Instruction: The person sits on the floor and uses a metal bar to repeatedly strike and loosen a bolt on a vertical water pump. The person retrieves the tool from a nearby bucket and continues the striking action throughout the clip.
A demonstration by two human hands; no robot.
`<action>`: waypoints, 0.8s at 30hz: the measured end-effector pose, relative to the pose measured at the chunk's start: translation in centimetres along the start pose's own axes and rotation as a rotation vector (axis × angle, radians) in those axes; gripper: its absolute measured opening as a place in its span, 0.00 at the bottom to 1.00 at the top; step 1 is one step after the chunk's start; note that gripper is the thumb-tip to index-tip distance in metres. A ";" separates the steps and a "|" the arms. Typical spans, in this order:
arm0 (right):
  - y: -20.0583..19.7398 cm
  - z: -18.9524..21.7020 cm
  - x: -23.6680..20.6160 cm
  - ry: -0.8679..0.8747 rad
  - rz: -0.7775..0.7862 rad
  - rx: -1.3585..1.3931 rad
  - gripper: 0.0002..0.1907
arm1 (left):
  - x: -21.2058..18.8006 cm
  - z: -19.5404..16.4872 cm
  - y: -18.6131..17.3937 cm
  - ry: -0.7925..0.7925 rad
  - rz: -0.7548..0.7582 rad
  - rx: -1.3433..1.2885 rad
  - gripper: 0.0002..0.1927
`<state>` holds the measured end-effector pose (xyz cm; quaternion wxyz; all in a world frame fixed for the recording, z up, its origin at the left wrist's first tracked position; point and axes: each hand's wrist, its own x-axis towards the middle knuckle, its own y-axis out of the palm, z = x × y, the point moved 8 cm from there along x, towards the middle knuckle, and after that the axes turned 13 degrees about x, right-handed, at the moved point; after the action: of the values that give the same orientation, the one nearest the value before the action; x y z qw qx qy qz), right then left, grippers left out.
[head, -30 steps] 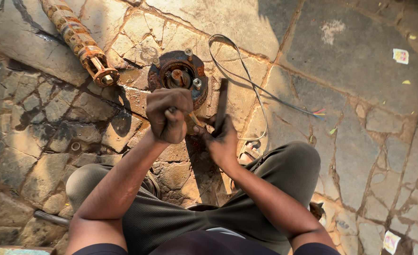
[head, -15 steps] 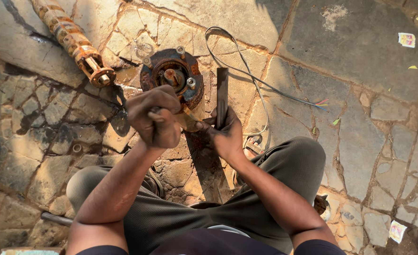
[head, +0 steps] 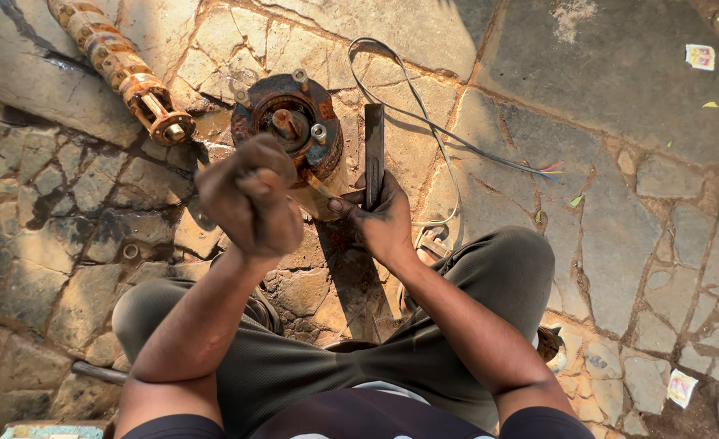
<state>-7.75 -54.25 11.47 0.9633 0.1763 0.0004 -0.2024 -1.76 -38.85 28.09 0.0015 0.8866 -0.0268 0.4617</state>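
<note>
Stone paving [head: 636, 203], cracked and uneven, carries everything in view, and a person squats over it with both knees spread. Left hand [head: 250, 199] is raised above the work and curled into a tight fist; whatever it grips is hidden inside the fingers, so I cannot tell what it holds. Right hand [head: 382, 219] is lower and wrapped firmly around the bottom of a dark flat metal bar [head: 373, 146], which stands nearly upright with its far end just beside the rusty round hub [head: 290, 122]. That hub lies on the paving just ahead of the hands, with bolts around its rim and a short shaft in its middle. A thin yellowish strip [head: 319, 189] runs between the two hands, near the hub's near edge. Up and to the left, a rusty ribbed pipe [head: 116, 65] lies at a slant, its flanged end close to the hub but apart from it. A grey cable [head: 424, 122] loops across the stones to the right of the bar.
</note>
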 end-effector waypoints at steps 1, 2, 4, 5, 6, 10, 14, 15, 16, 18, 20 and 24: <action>0.1 0.2 0.1 0.003 0.004 -0.001 0.23 | 0.2 0.3 -0.1 -0.005 -0.003 -0.013 0.32; 0.1 0.5 0.2 0.003 0.009 -0.003 0.23 | 0.3 0.6 -0.1 -0.007 -0.008 -0.026 0.32; -0.4 0.2 0.4 0.064 -0.028 -0.099 0.23 | 0.1 1.5 0.4 -0.017 0.019 -0.037 0.31; -0.7 -0.1 0.4 0.100 -0.048 -0.149 0.23 | -0.2 1.8 0.8 -0.028 0.033 -0.043 0.30; -0.8 0.1 0.6 0.044 -0.014 -0.114 0.23 | -0.8 2.1 1.2 -0.052 0.053 -0.015 0.30; -1.6 -0.4 1.1 -0.073 0.049 -0.182 0.19 | -4.7 1.4 3.5 -0.033 0.271 0.080 0.26; -1.7 1.8 0.7 -0.311 0.204 -0.038 0.13 | -9.5 -1.6 5.7 0.419 0.385 0.370 0.22; -2.7 2.6 0.6 -0.331 0.121 -0.174 0.12 | -10.5 -1.8 6.1 0.478 0.427 0.394 0.22; -3.7 3.7 0.3 -0.356 0.036 -0.305 0.12 | -11.4 -1.9 6.6 0.543 0.472 0.419 0.21; -6.7 5.9 -1.2 -0.343 -0.110 -0.175 0.12 | -12.5 -2.2 7.1 0.604 0.510 0.439 0.19; -8.9 8.0 -4.0 -0.469 -0.162 0.046 0.07 | -12.6 -2.4 7.2 0.587 0.513 0.421 0.18; -11.0 6.5 -8.4 -0.398 -0.116 0.483 0.15 | -11.7 -3.0 7.2 0.588 0.474 0.434 0.22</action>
<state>-20.21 -62.63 14.44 0.8616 0.3563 -0.2263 -0.2819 -11.27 -45.41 20.09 -0.2835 0.6664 -0.1305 0.6771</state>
